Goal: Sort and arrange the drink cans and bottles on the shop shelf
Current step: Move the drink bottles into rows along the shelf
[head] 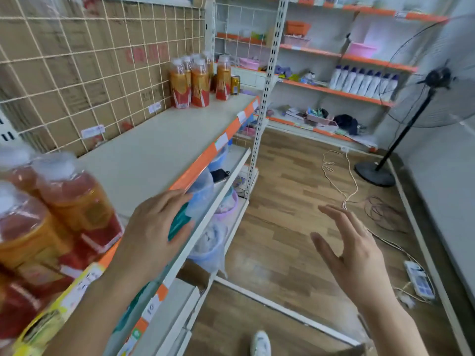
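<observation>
**While both hands hang before the drinks shelf**

Where the shelf (159,150) runs from 8 o'clock up toward 12, a blurred cluster of orange drink bottles (64,209) with red labels stands at its near end, at 9 o'clock. At 7 o'clock the left hand (154,235) lies over the shelf's front edge. Its fingers are lightly bent and spread above a teal thing (180,222), and whether they grip it cannot be told. At 11 o'clock, on the far end of the same shelf, a second group of orange bottles (195,83) stands upright, with a gold can (235,84) just beside it on the right. At 4 o'clock the right hand (352,253) hangs above the wooden floor (282,176), fingers straight and splayed, holding nothing. A standing fan (437,78) occupies 2 o'clock.
</observation>
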